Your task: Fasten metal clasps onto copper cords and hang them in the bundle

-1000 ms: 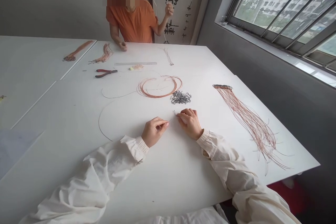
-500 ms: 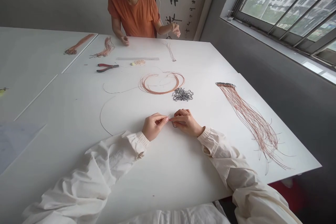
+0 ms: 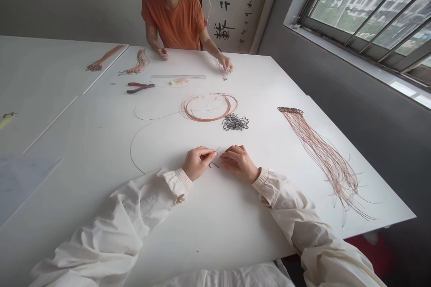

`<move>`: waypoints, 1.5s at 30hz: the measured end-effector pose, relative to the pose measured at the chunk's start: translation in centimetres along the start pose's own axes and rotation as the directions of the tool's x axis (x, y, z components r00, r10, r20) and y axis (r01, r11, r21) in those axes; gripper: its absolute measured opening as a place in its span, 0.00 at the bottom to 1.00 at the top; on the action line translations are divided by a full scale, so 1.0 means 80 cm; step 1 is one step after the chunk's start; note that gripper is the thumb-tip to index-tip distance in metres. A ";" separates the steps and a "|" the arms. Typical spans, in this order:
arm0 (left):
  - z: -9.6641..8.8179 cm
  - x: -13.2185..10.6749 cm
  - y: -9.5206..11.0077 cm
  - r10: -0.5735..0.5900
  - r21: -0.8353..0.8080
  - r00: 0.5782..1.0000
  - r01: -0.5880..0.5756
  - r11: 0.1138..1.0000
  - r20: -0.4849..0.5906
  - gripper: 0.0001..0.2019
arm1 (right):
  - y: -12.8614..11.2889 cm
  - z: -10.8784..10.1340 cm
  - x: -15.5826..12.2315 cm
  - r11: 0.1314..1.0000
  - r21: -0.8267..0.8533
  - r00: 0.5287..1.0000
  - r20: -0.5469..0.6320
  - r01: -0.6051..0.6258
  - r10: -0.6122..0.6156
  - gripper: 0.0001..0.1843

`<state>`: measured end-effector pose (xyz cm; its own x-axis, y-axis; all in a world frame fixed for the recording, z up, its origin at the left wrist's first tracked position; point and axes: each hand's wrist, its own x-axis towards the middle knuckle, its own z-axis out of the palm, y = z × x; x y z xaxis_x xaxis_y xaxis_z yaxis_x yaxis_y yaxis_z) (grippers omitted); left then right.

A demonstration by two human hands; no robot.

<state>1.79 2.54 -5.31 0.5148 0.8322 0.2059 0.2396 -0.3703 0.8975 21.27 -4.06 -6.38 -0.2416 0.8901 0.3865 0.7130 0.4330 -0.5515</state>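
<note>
Wire [image 3: 217,150], thin and short, sits pinched between the thumb and fingertips of your left grip [image 3: 198,164]. Its long axis slants up and to the right, with the free tip pointing across the gap toward your right grip [image 3: 238,163]. That right grip lies open and relaxed just above the tabletop [image 3: 208,237], holding nothing you can see. One small black hook [image 3: 213,165] lies alone between your hands, just below the wire and slightly nearer the left. Ahead of you are one heap of black hooks [image 3: 235,122] and one coil of copper wire [image 3: 208,108]; to the right is one long fan of copper strands [image 3: 319,159]. Farther off lie one pair of red-handled pliers [image 3: 140,88] and one ruler [image 3: 178,76]. Across the tabletop, a co-worker's hand [image 3: 225,63] touches a small wire bunch [image 3: 221,71].
</note>
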 end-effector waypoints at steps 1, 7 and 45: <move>0.000 0.000 0.001 0.004 0.003 1.000 -0.004 1.000 0.000 0.12 | -0.004 0.003 0.000 1.000 -0.010 1.000 -0.007 -0.008 0.008 0.10; -0.002 0.002 0.003 0.006 0.016 1.000 -0.006 1.000 0.010 0.13 | -0.021 0.018 -0.001 0.990 -0.122 0.998 -0.011 0.066 -0.068 0.09; -0.014 0.004 0.021 -0.284 -0.205 0.862 0.394 0.896 0.419 0.14 | -0.004 -0.028 -0.001 0.717 0.673 0.940 -0.094 -0.181 0.326 0.08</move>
<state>1.43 2.65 -3.34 0.7211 0.6497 -0.2406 0.2492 0.0808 0.9651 22.51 -4.59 -4.59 0.0677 0.9651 0.2532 0.1114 0.2448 -0.9631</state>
